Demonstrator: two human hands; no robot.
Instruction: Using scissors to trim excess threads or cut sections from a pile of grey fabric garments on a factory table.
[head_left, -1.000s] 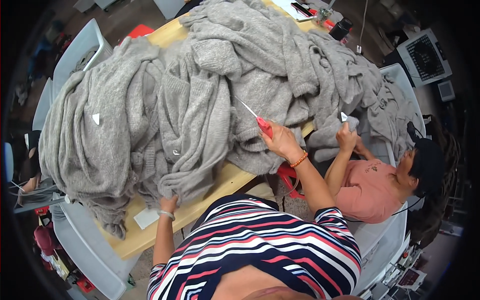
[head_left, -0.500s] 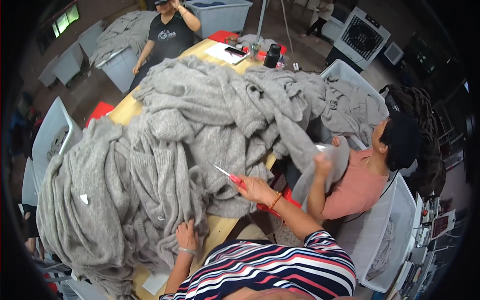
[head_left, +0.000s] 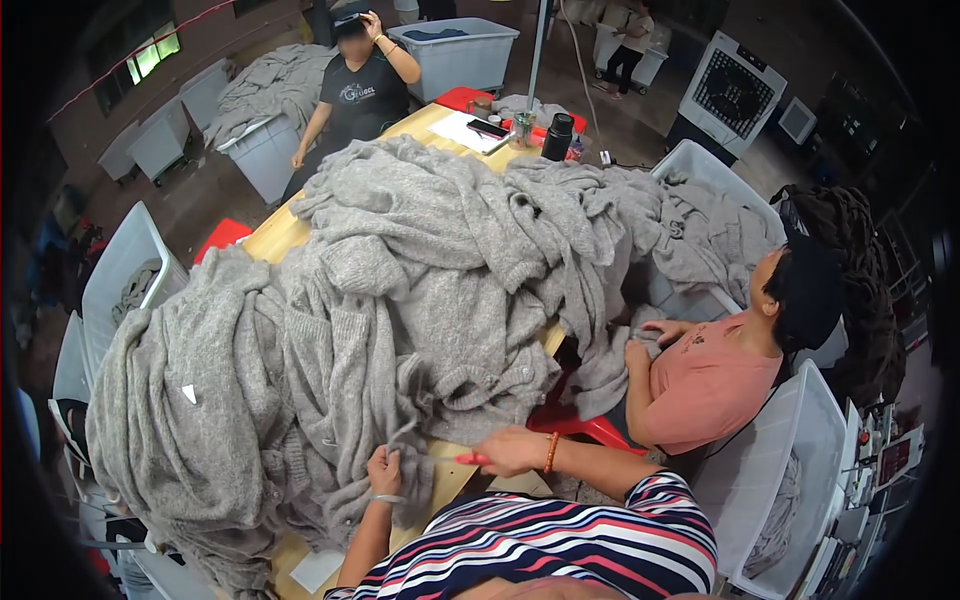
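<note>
Near the table's front edge my left hand (head_left: 382, 472) is closed, pinching a thin grey strand or edge of a knitted sweater (head_left: 345, 400). To its right my right hand (head_left: 512, 450) is wrapped round red-handled scissors (head_left: 474, 459). The slim blade points left toward my left hand and is blurred. Most of the handle is hidden in my fingers. A big heap of grey knitted sweaters (head_left: 440, 300) covers most of the wooden table, and a small white tag (head_left: 190, 394) lies on its left part.
A co-worker in a pink shirt (head_left: 715, 370) sits at the right, hands on grey knitwear. Another person in a dark shirt (head_left: 365, 95) sits at the far side. White bins (head_left: 765, 480) stand around the table (head_left: 280, 232). A black bottle (head_left: 558, 137) stands at its far end.
My right hand has lowered toward my left, swinging the scissors from pointing up-left to pointing left. My left hand has closed on the knit. The co-worker at the right has lowered the garment.
</note>
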